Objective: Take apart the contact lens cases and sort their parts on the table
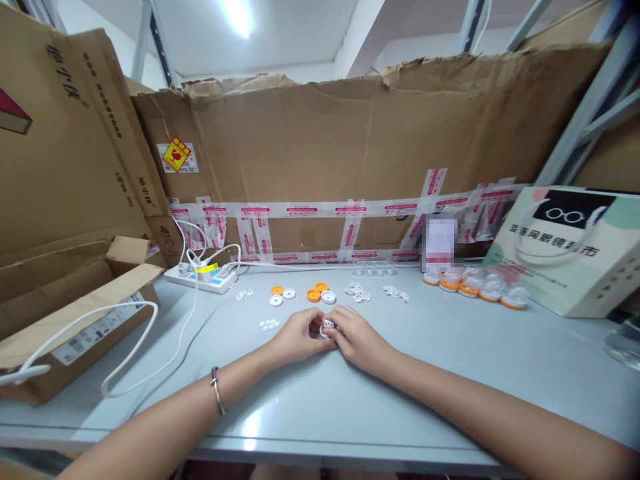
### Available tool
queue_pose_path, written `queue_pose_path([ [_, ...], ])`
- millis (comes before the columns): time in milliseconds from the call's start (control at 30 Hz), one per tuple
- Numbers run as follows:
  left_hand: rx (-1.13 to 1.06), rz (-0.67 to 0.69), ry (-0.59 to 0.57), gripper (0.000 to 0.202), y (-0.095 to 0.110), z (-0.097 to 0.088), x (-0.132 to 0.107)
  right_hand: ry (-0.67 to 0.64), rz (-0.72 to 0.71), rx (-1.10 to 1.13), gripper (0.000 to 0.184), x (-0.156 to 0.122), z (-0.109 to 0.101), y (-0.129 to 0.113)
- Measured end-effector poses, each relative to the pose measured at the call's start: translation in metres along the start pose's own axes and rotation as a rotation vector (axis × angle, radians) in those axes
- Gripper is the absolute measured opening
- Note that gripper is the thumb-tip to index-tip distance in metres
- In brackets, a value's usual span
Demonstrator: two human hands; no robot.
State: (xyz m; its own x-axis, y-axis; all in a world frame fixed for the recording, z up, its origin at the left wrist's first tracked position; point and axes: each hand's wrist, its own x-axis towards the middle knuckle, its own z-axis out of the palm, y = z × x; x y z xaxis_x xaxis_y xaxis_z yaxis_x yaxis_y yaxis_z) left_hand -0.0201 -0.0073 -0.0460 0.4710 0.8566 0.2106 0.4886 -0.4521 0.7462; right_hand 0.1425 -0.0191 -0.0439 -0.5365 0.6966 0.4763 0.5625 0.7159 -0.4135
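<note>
Head view: at the worktop (pixel 425 400), fingers of your right hand (pixel 357 337) pinch a small white part (pixel 328 325); your left hand (pixel 300 335) curls its fingers around it, exact contact hidden. Judgement: brace left, keep the part level, press evenly.

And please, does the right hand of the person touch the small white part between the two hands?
Touching. The head view shows it: thumb and finger of the right hand lie against the white part, with no visible gap.
</note>
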Motion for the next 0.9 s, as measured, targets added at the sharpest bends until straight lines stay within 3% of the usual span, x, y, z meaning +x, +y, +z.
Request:
queue_pose_path([
  [133,-0.022,-0.036,0.007,0.026,0.002,0.000,0.000,0.049,0.014,0.070,0.014,0.001,0.000,0.001],
  [333,-0.027,-0.052,0.003,0.032,0.006,-0.001,-0.001,0.116,0.113,0.238,0.015,0.009,-0.016,-0.007],
  [533,-0.121,-0.035,0.002,0.046,0.002,0.001,0.000,0.305,0.241,0.686,0.018,0.016,-0.037,-0.018],
  [633,-0.142,0.003,0.023,0.054,0.004,-0.002,0.000,0.316,0.242,0.906,0.020,0.019,-0.046,-0.023],
  [700,-0.163,0.047,0.087,0.053,0.011,-0.009,-0.001,0.283,0.248,1.020,0.023,0.021,-0.049,-0.026],
  [833,-0.244,0.148,0.252,0.028,0.043,-0.031,-0.003,0.231,0.286,1.213,0.032,0.022,-0.051,-0.032],
  [900,-0.340,0.172,0.245,0.027,0.061,-0.040,-0.005,0.208,0.298,1.289,0.032,0.021,-0.051,-0.035],
])
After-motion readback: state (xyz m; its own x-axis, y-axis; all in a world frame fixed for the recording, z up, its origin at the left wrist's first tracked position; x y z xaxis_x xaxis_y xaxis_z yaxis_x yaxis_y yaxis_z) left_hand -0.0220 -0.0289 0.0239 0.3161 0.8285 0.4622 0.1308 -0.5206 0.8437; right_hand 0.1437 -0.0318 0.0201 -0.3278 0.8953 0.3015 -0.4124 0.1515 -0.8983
